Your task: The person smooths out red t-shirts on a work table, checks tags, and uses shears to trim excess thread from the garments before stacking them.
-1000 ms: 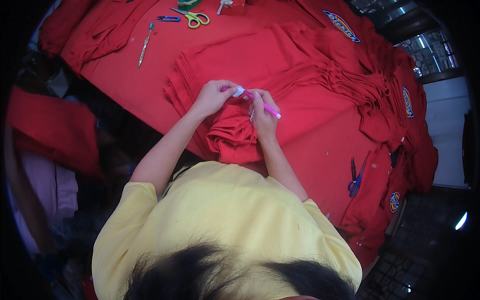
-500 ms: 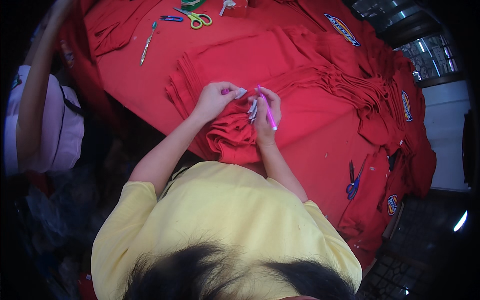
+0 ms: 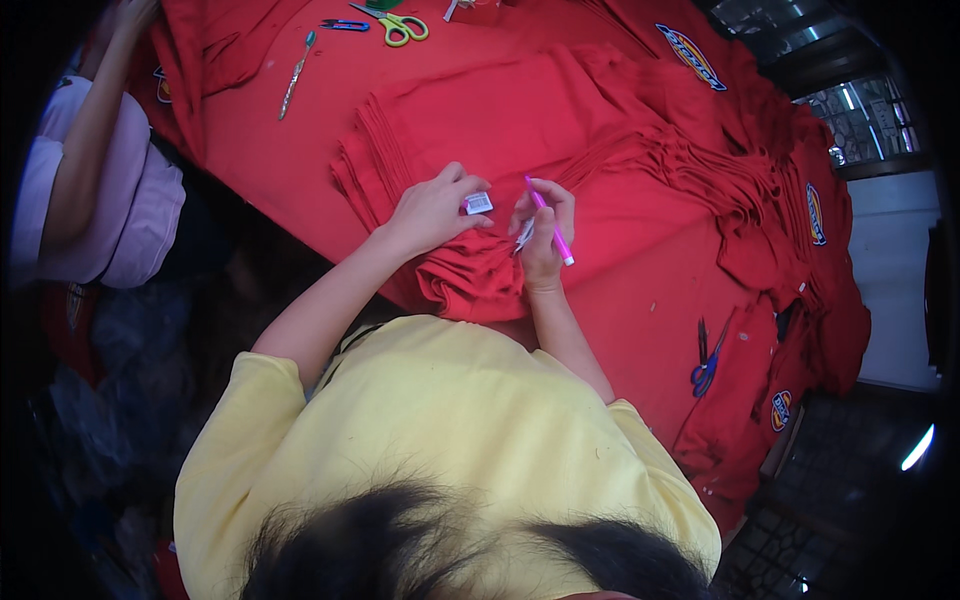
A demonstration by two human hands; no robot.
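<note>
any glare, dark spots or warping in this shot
Head view: fisheye warping, black corners; head view: a bright streak glares at lower right; head view: the lower left sinks into darkness; head view: left hand, right hand and pink pen look clearly lit

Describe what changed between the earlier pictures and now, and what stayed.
The right hand moved its slim pink pen rightward, away from the small white label in the left hand. A co-worker in pink moved up the picture. The pen stays held; yellow-handled scissors and blue-handled scissors stay put.
</note>
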